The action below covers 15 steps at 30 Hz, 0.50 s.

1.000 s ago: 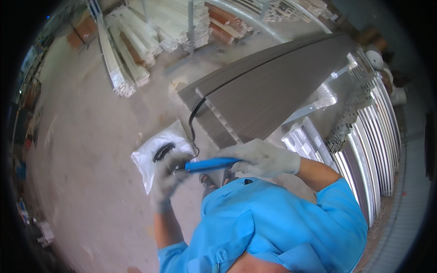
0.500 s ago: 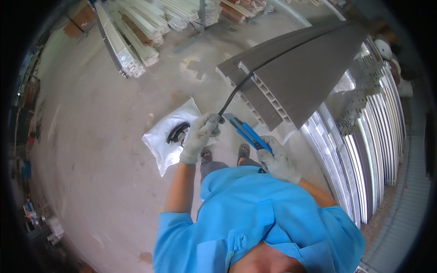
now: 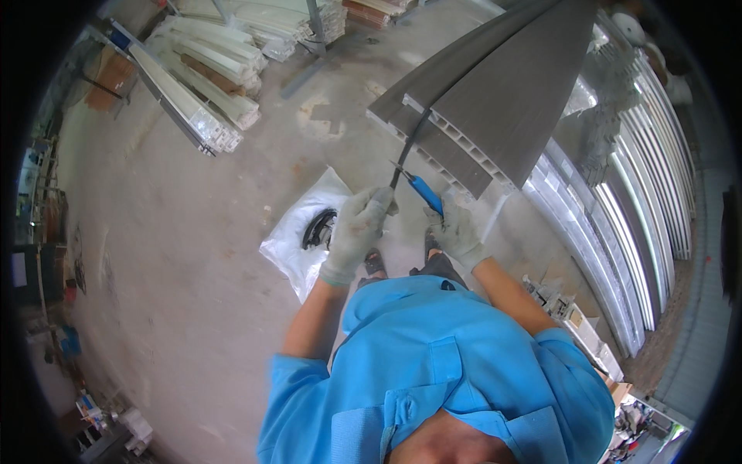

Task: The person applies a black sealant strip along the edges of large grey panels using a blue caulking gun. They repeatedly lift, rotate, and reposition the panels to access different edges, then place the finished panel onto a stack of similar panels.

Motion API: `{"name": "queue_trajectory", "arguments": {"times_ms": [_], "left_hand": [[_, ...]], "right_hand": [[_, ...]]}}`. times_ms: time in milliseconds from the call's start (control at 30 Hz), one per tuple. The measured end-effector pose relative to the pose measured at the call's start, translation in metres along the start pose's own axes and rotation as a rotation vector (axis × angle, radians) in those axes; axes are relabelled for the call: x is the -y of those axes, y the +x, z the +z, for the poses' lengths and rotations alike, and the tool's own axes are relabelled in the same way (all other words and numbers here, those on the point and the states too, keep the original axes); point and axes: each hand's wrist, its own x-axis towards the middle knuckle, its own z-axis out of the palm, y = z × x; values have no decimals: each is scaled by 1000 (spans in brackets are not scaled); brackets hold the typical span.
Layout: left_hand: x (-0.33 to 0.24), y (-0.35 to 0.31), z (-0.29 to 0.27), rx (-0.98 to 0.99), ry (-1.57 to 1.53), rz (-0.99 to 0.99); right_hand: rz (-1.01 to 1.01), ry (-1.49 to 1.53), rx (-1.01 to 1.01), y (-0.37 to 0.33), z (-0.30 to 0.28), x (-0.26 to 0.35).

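In a pale work glove, my left hand point(image 3: 360, 232) is closed round the lower end of a black rubber-like strip point(image 3: 413, 144). From there the strip runs up to the end of the grey hollow panels point(image 3: 502, 100) and on along their top. My right hand point(image 3: 457, 230), gloved too, grips a blue utility knife point(image 3: 425, 195). Its blade points up and left and reaches the strip just above my left hand; whether it cuts in cannot be made out. Below my left hand, a white sack point(image 3: 292, 246) lies on the floor with black coiled pieces point(image 3: 318, 230) on it.
Shiny wrapped profiles point(image 3: 591, 240) lie lengthwise to the right of the panels. Bundles of white profiles point(image 3: 209, 69) rest at the upper left. At the lower right stands a long pale box point(image 3: 587, 340). Concrete floor point(image 3: 178, 255) stretches to the left.
The knife has come up to the strip, its blade now across it instead of beside my left hand. My left hand has shifted slightly right along with the strip. The view has also shifted.
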Motion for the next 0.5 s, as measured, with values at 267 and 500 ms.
{"name": "queue_trajectory", "arguments": {"times_ms": [267,500], "left_hand": [[-34,-44,-36,-247,-99,270],[21,-25,-55,-297,-58,60]], "right_hand": [[509,-496,511,-85,6,-141],[1008,9,313,-91,-29,-146]]}}
